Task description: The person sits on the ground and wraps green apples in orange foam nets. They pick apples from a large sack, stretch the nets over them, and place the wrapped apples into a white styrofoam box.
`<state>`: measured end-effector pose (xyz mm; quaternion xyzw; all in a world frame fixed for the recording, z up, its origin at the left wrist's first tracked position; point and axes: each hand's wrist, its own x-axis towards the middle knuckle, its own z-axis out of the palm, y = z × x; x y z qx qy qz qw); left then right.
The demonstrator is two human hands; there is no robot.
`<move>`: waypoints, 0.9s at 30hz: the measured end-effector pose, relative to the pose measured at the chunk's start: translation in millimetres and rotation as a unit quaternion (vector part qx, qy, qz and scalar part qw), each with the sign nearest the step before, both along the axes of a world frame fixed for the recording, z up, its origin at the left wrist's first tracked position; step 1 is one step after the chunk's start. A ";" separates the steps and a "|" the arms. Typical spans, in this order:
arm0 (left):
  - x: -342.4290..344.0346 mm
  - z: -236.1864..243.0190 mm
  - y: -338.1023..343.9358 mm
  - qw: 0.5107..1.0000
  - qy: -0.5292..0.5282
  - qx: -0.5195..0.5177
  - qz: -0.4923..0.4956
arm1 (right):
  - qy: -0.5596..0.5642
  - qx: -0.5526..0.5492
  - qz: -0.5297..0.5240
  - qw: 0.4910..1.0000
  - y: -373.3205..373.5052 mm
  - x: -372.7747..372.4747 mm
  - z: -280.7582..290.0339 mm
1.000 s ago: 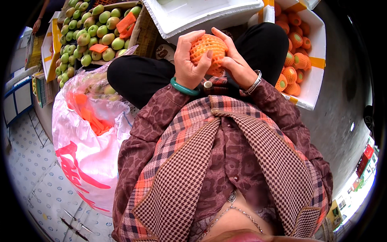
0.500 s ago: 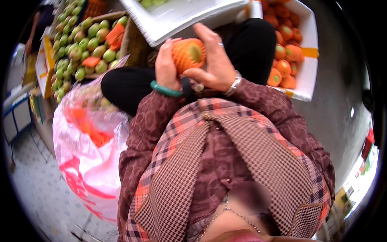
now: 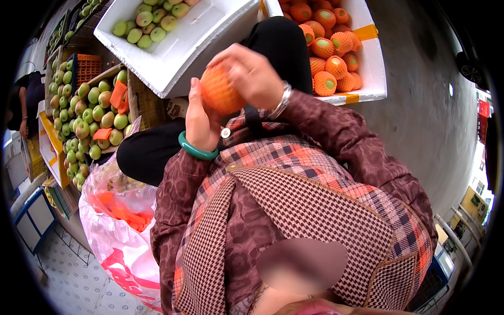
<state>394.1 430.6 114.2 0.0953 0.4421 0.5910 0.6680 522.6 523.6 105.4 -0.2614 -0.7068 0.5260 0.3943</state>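
An apple in an orange foam net (image 3: pixel 220 90) is between my two hands, in front of my lap. My left hand (image 3: pixel 203 118) cups it from below and the left, thumb pointing up along its side. Over its top and right side bend the fingers of my right hand (image 3: pixel 257 76), somewhat blurred. Orange netting covers the side that shows. Beyond my hands, a white foam box (image 3: pixel 184 58) holds loose green apples (image 3: pixel 149 22). To the right, another white foam box (image 3: pixel 371 63) is filled with netted apples (image 3: pixel 336 47).
At left, many bare green apples (image 3: pixel 86 113) are heaped, with flat orange nets (image 3: pixel 119 97) on them. Beside my left knee stands a pink-white plastic bag (image 3: pixel 115 241) with orange nets inside. An orange crate (image 3: pixel 89 69) is farther back. A car wheel (image 3: pixel 470 68) shows at far right.
My head view has shifted, so more of the middle foam box shows. My right hand has moved over the apple's top. The green patch seen on the apple before no longer shows.
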 end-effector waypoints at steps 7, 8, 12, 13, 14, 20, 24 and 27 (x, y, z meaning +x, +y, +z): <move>-36.4 -5.0 -8.4 0.994 0.091 0.057 -0.035 | -0.117 0.046 -0.388 0.913 113.3 190.3 -56.9; -48.3 -10.3 -15.6 0.995 0.079 0.053 -0.016 | -0.049 -0.030 -0.432 0.900 124.2 209.9 -63.3; -93.1 -25.8 -53.2 0.997 0.032 0.039 0.061 | 0.147 -0.436 -0.515 0.723 132.3 268.5 -122.8; -101.6 -25.0 -63.5 0.996 0.024 0.031 0.082 | 0.121 -0.441 -0.505 0.732 134.3 300.8 -162.1; -110.2 -28.6 -68.2 0.995 0.000 0.035 0.089 | 0.092 -0.429 -0.493 0.751 136.1 336.9 -200.2; -175.6 -27.2 -101.2 0.979 0.074 0.035 0.185 | -0.189 -0.337 -0.540 0.747 128.9 371.0 -228.1; -237.1 -27.9 -134.1 0.885 0.282 0.026 0.369 | -0.455 -0.250 -0.575 0.632 117.4 330.1 -183.6; -293.9 -59.0 -138.4 0.852 0.338 -0.062 0.394 | -0.492 -0.124 -0.496 0.704 132.9 335.8 -172.4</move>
